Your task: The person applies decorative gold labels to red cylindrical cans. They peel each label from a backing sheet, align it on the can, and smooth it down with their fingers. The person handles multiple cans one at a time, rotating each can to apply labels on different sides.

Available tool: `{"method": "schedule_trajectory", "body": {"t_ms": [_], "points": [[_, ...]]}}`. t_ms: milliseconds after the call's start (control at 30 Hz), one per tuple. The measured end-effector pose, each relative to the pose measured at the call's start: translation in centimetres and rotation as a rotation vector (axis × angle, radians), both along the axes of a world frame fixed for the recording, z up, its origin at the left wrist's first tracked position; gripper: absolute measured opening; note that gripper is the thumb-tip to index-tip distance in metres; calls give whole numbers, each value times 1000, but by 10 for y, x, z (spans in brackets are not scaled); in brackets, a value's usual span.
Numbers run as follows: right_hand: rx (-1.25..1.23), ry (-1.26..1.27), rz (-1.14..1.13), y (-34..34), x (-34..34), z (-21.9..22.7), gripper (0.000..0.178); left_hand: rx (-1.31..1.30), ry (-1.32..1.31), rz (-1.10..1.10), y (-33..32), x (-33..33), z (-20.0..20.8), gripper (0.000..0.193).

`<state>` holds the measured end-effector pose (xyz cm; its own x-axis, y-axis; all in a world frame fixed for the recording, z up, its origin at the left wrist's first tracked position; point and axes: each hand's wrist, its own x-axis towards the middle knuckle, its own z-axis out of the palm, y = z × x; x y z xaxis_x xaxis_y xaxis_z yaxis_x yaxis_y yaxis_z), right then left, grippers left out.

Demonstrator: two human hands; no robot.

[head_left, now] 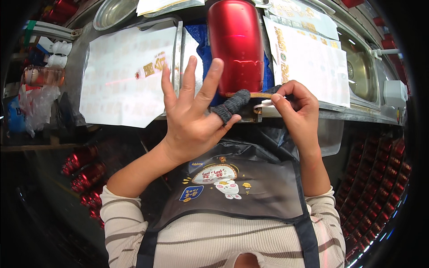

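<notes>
A glossy red metal cylinder [236, 47], shaped like a bottle or tumbler, lies in front of me with its near end toward my body. My left hand [190, 114] has several fingers spread in the air, and its index finger, in a dark grey knitted sleeve [233, 106], touches the cylinder's near rim. A narrow gold-brown band [259, 95] runs along that rim between my hands. At the rim's right side my right hand [298, 107] pinches a thin pale strip [267, 104]. Its index finger partly hides behind the thumb, and a dark sleeve shows beside it.
Blue cloth [267, 80] lies under the cylinder. White sheets with gold designs rest left [120, 85] and right [313, 71]. A metal basin [357, 67] is at the right, a metal bowl [111, 15] at the back left. Red cylinders [373, 178] stand in rows below.
</notes>
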<state>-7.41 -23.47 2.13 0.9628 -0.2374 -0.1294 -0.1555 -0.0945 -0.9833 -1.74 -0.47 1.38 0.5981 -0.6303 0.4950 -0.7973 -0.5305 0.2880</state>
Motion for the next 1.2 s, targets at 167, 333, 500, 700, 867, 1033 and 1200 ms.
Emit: {"method": "schedule_trajectory", "body": {"t_ms": [167,333,500,700,867,1033,1200], "points": [[-41,10,4,0,3,-9,6,31,-42,-82,-25,6,8,16],[-94,53,103,-2,8,-3,9,-166,4,11,-35,18,-17,54],[-31,165,189,-10,8,8,12,-332,265,36,-11,14,-31,60],[-49,92,158,-11,5,28,11,-226,219,34,13,-11,-46,44],[-99,82,101,-18,6,18,11,-140,142,30,6,-8,-40,34],[-73,131,99,-17,7,10,12,-77,25,-3,-3,0,-24,30],[-105,122,112,-15,10,4,12,0,-38,-56,-16,5,-4,36]]}}
